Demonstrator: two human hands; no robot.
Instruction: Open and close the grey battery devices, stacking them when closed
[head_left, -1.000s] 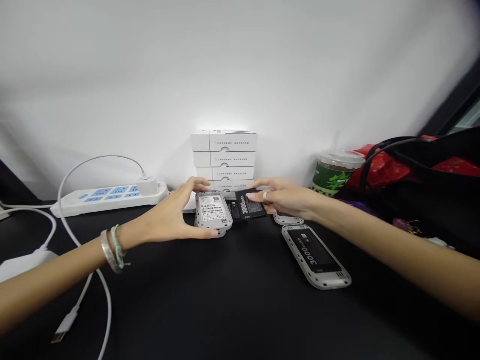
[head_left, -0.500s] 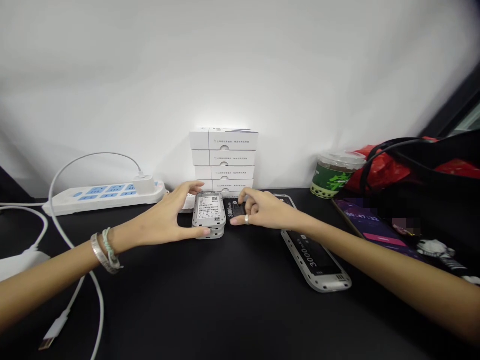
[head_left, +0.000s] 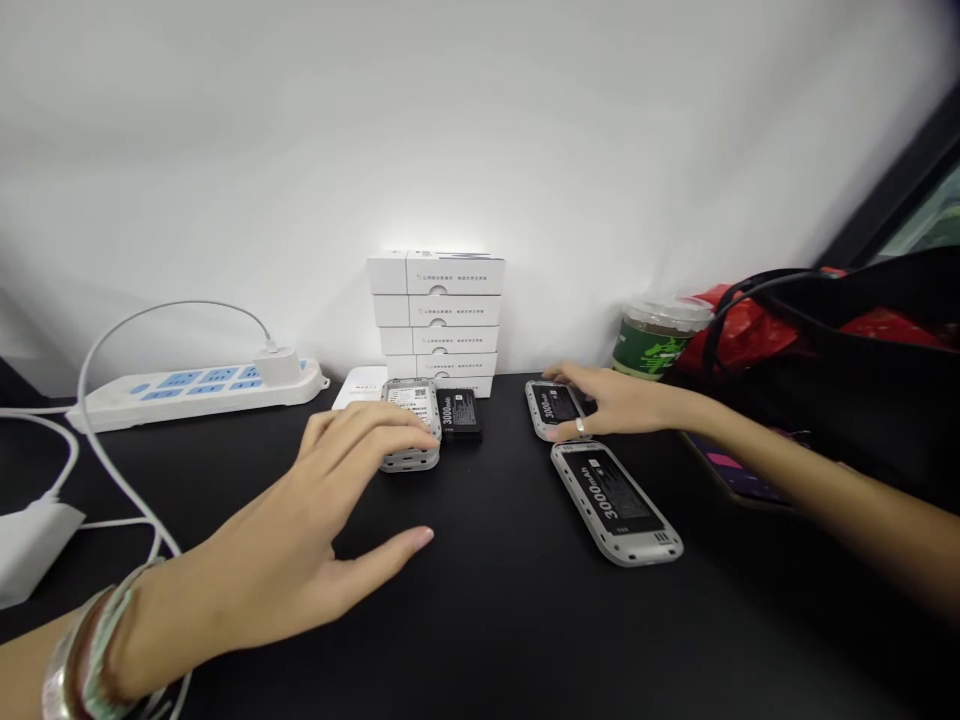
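Observation:
My right hand [head_left: 626, 400] spans the far pale-framed handheld device [head_left: 534, 410], thumb on its near end and fingers at its far side. A black 3000mAh battery [head_left: 559, 404] sits in that device. Just nearer lies a second pale-framed device [head_left: 652, 548], also with a 3000mAh battery [head_left: 611, 490] in it. My left hand [head_left: 322, 510] is open above the table, thumb apart, fingers partly in front of a stack of similar devices [head_left: 411, 460]. The top one shows a printed label. Touching the stack's right side are loose black batteries [head_left: 461, 412], piled up.
Several white boxes [head_left: 450, 311] are stacked against the wall, a white box or card [head_left: 360, 383] beside them. At left lie a power strip [head_left: 210, 390], white cables and a charger [head_left: 37, 550]. A green cup [head_left: 652, 340], a phone [head_left: 739, 470] and a black bag [head_left: 840, 390] stand right.
My right hand has left the loose batteries and moved right to the far device. My left hand has drawn back from the device stack toward me. The view has shifted slightly.

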